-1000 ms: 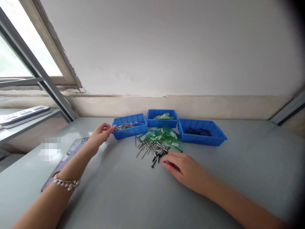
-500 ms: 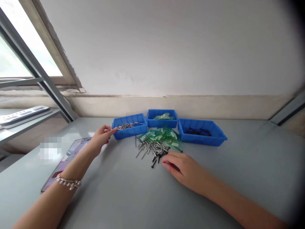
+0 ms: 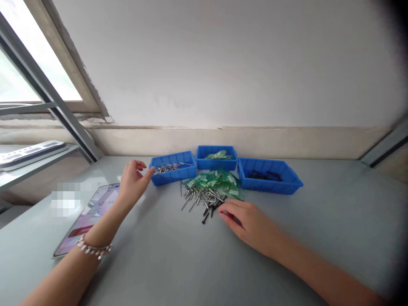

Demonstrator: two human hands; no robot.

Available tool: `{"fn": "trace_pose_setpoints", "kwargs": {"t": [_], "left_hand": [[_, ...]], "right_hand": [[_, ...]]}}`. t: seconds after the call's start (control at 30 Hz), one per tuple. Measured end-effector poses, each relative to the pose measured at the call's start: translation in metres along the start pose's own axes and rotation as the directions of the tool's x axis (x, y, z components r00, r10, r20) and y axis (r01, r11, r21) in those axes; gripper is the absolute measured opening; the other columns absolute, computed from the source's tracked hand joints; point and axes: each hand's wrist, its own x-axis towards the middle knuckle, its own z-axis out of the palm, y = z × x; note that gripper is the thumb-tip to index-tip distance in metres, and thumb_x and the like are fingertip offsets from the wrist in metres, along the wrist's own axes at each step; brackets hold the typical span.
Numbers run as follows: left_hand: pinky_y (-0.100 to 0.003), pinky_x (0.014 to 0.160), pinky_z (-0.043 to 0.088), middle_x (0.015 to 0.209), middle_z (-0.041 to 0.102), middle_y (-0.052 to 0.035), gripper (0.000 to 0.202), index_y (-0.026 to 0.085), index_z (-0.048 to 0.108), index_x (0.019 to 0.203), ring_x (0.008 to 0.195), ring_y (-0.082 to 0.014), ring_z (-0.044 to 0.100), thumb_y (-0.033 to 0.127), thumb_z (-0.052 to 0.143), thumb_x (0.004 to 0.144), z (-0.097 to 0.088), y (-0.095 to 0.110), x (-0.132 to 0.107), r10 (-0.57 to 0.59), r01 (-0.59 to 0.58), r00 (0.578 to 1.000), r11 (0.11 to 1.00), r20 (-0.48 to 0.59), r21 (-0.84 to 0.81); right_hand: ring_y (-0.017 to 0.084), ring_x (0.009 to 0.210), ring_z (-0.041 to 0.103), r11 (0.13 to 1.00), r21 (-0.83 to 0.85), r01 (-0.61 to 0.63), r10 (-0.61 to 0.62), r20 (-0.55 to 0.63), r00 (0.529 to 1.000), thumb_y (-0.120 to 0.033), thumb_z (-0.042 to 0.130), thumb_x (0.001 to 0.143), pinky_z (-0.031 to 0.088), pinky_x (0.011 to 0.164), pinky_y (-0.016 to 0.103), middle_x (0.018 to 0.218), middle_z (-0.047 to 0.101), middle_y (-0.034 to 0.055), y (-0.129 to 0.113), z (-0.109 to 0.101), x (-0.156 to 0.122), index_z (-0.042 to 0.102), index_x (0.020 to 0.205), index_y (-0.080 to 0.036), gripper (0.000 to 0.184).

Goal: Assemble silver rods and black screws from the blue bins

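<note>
My left hand (image 3: pixel 132 182) hovers by the left blue tray (image 3: pixel 174 175) of silver nails, fingers apart and empty, the forefinger near the tray's left corner. My right hand (image 3: pixel 250 223) lies low on the grey table (image 3: pixel 178 263) just right of a mixed pile (image 3: pixel 207 191) of silver nails, black screws and green plastic pieces. Its fingers are curled down against the table at the pile's edge; what is under them is hidden. A middle blue tray (image 3: pixel 216 162) holds green pieces, and the right blue tray (image 3: pixel 270 182) holds black screws.
A phone (image 3: pixel 87 216) with a lit screen lies on the table under my left forearm. A white power strip (image 3: pixel 30 153) rests on a ledge at the far left below the window. A wall stands close behind the trays.
My left hand has opened and lifted slightly from the left tray's corner. My right hand has shifted a little toward the pile.
</note>
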Motion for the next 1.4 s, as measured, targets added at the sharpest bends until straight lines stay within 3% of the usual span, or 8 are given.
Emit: {"fn": "trace_pose_setpoints", "kwargs": {"t": [0.07, 0.1, 0.23, 0.37, 0.43, 1.0, 1.27, 1.4], "left_hand": [[-0.028, 0.059, 0.038, 0.077, 0.046, 0.0013, 0.022, 0.020, 0.047, 0.076, 0.057, -0.0120, 0.042, 0.038, 0.058, 0.069, -0.002, 0.013, -0.010, 0.186, -0.184, 0.982, 0.976, -0.013, 0.116], [-0.028, 0.060, 0.039, 0.075, 0.044, 0.0009, 0.018, 0.019, 0.048, 0.075, 0.057, -0.0126, 0.042, 0.036, 0.056, 0.072, -0.002, 0.020, -0.018, 0.310, -0.309, 0.951, 0.934, 0.023, 0.180], [-0.029, 0.064, 0.043, 0.083, 0.047, -0.0027, 0.012, 0.019, 0.050, 0.078, 0.066, -0.0145, 0.048, 0.028, 0.044, 0.083, 0.007, 0.044, -0.062, 0.550, -0.610, 0.767, 0.785, 0.331, 0.108], [-0.028, 0.060, 0.046, 0.096, 0.047, -0.0053, 0.011, 0.019, 0.051, 0.089, 0.062, -0.0130, 0.051, 0.026, 0.044, 0.083, 0.019, 0.052, -0.101, 0.467, -0.656, 0.566, 0.754, 0.679, 0.028], [-0.030, 0.060, 0.046, 0.096, 0.047, -0.0060, 0.012, 0.019, 0.051, 0.088, 0.063, -0.0143, 0.053, 0.028, 0.045, 0.083, 0.024, 0.051, -0.111, 0.432, -0.676, 0.525, 0.735, 0.734, 0.051], [-0.034, 0.060, 0.049, 0.089, 0.053, -0.0080, 0.020, 0.016, 0.057, 0.086, 0.064, -0.0186, 0.057, 0.024, 0.039, 0.086, 0.032, 0.048, -0.117, 0.458, -0.750, 0.575, 0.626, 0.678, 0.213], [-0.037, 0.062, 0.049, 0.079, 0.059, -0.0066, 0.018, 0.015, 0.059, 0.084, 0.068, -0.0207, 0.059, 0.017, 0.041, 0.087, 0.030, 0.050, -0.111, 0.534, -0.831, 0.512, 0.507, 0.672, 0.230], [-0.036, 0.062, 0.048, 0.078, 0.061, -0.0055, 0.015, 0.015, 0.057, 0.086, 0.070, -0.0207, 0.060, 0.015, 0.041, 0.087, 0.025, 0.049, -0.109, 0.641, -0.850, 0.484, 0.505, 0.595, 0.147]], "right_hand": [[0.016, 0.078, 0.057, 0.999, -0.032, -0.038, 0.038, -0.021, 0.999, -0.019, 0.040, 0.091, 0.044, 0.072, 0.030, 0.087, 0.060, 0.0017, 0.001, 0.000, 0.000, 0.058, 0.091, -0.020, 0.018], [0.017, 0.078, 0.057, 0.996, -0.053, -0.065, 0.064, -0.025, 0.998, -0.019, 0.042, 0.090, 0.044, 0.072, 0.031, 0.088, 0.060, 0.0022, 0.002, 0.001, 0.001, 0.059, 0.092, -0.020, 0.017], [0.020, 0.079, 0.059, 0.977, -0.136, -0.164, 0.163, -0.020, 0.986, -0.016, 0.046, 0.087, 0.046, 0.071, 0.034, 0.090, 0.059, 0.0049, 0.002, 0.000, 0.002, 0.060, 0.096, -0.018, 0.017], [0.021, 0.081, 0.060, 0.974, -0.150, -0.172, 0.173, -0.008, 0.985, -0.015, 0.048, 0.086, 0.047, 0.072, 0.035, 0.092, 0.059, 0.0055, 0.001, 0.000, 0.004, 0.060, 0.096, -0.018, 0.016], [0.020, 0.080, 0.060, 0.974, -0.146, -0.171, 0.173, -0.002, 0.985, -0.015, 0.048, 0.086, 0.047, 0.071, 0.034, 0.092, 0.059, 0.0053, 0.001, 0.000, 0.005, 0.060, 0.094, -0.018, 0.015], [0.019, 0.083, 0.059, 0.991, -0.084, -0.101, 0.100, -0.013, 0.995, -0.014, 0.048, 0.086, 0.047, 0.076, 0.034, 0.092, 0.059, 0.0049, -0.002, 0.003, 0.004, 0.061, 0.095, -0.018, 0.016], [0.018, 0.080, 0.058, 0.995, -0.077, -0.064, 0.062, -0.033, 0.998, -0.015, 0.046, 0.087, 0.047, 0.073, 0.033, 0.091, 0.058, 0.0045, -0.001, 0.003, 0.003, 0.060, 0.094, -0.019, 0.016], [0.018, 0.082, 0.057, 0.998, -0.054, -0.019, 0.018, -0.035, 0.999, -0.016, 0.046, 0.087, 0.047, 0.074, 0.032, 0.092, 0.057, 0.0047, -0.001, 0.003, 0.002, 0.059, 0.097, -0.018, 0.016]]}}
